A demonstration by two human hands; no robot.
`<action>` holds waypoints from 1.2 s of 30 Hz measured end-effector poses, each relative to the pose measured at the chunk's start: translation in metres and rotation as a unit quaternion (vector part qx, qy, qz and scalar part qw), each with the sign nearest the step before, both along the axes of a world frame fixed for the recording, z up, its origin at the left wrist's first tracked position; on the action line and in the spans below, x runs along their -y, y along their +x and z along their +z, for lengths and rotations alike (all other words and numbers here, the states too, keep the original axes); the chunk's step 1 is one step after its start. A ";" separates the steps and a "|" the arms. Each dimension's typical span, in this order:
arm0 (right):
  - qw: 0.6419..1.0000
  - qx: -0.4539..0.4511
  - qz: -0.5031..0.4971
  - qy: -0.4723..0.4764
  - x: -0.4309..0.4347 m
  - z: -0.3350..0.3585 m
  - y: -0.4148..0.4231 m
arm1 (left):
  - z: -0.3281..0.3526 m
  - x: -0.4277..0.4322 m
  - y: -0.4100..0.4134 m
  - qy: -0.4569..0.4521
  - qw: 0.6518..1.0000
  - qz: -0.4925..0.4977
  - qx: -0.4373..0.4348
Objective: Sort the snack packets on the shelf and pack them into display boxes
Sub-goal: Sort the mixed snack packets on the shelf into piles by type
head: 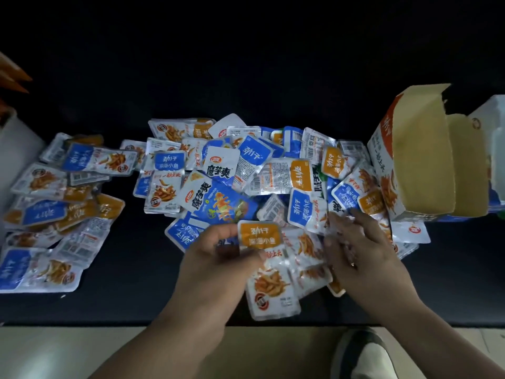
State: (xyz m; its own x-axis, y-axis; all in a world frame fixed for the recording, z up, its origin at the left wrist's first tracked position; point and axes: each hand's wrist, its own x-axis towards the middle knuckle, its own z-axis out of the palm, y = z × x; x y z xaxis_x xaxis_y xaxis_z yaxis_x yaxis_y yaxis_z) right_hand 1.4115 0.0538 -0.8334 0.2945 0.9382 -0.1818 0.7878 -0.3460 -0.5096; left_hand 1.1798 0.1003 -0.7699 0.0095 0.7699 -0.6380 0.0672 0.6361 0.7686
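View: head camera, looking down on the shelf (136, 272).
Left hand (218, 258): thumb and fingers are closed in a pinch on an orange-label packet (259, 236). More orange-label packets fan out below the thumb, so I judge the hand is gathering one kind into a stack.
Right hand (363, 250): fingers are extended and spread, with the tips touching loose packets just beyond the held stack. The hand is blurred, and I see no finger curled round anything. I judge it is reaching for the next orange packet to feed to the left hand.
Mixed heap (246, 165): blue-label and orange-label packets lie overlapped beyond both sets of fingertips, some face down. This heap is unsorted.
Side group (54, 201): more packets, blue and orange, lie well outboard of the left fingers, apart from the heap. I cannot tell whether they are sorted.
Orange display box (415, 160): stands outboard of the right fingertips, touching the heap, with its flap raised. The interior that shows is bare cardboard with no packets visible. I judge it is placed near the right hand for loading.
Second box (489, 127): stands behind the orange box. Its contents cannot be made out.
Task status: sorting is in hand, and I judge packing has not yet started.
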 end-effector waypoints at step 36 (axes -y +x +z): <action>0.928 -0.296 -0.183 0.134 -0.047 0.075 -0.063 | 0.009 -0.018 -0.064 0.236 0.964 0.049 -0.115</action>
